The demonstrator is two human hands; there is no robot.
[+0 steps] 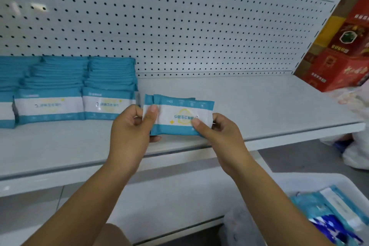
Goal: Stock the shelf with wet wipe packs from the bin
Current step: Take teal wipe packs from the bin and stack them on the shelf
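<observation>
Both hands hold a small bunch of teal-and-white wet wipe packs [179, 115] upright over the white shelf [259, 106], just right of the stocked rows. My left hand [130, 126] pinches the bunch's left end with thumb in front. My right hand [217, 132] pinches the right lower corner. Stocked wet wipe packs [65, 88] stand in several rows on the shelf's left part, labels facing me. The white bin [311, 183] at lower right holds more packs [335, 213].
A white pegboard back panel [179, 16] rises behind the shelf. Red and yellow cartons [343, 52] are stacked past the shelf's right end. A white plastic bag [355, 146] lies on the floor at right. A lower shelf [169, 195] sits beneath.
</observation>
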